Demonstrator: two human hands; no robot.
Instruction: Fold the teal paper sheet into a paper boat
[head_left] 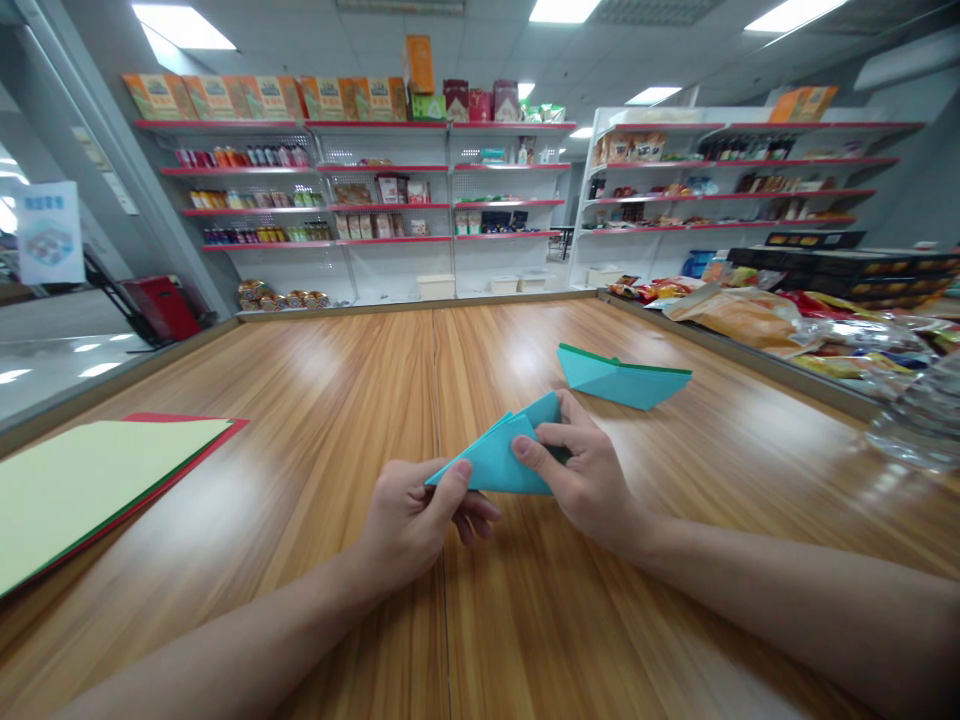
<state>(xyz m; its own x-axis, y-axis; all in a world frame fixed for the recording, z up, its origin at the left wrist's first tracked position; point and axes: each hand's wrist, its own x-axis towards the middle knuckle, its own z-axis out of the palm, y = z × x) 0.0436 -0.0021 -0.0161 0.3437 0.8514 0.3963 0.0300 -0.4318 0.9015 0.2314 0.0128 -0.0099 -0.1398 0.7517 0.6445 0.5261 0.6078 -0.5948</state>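
Observation:
A folded teal paper [501,452] is held just above the wooden table [337,400] between both hands. My left hand [416,520] pinches its lower left corner with thumb over curled fingers. My right hand [589,470] grips the right side, thumb pressed on top of the fold. A second folded piece [622,378], teal with a green edge, lies on the table a little beyond my right hand.
A stack of coloured paper sheets [97,480], pale yellow on top with green and red beneath, lies at the left edge. Snack packets [750,315] pile on a counter at the right. Store shelves [375,200] line the back wall.

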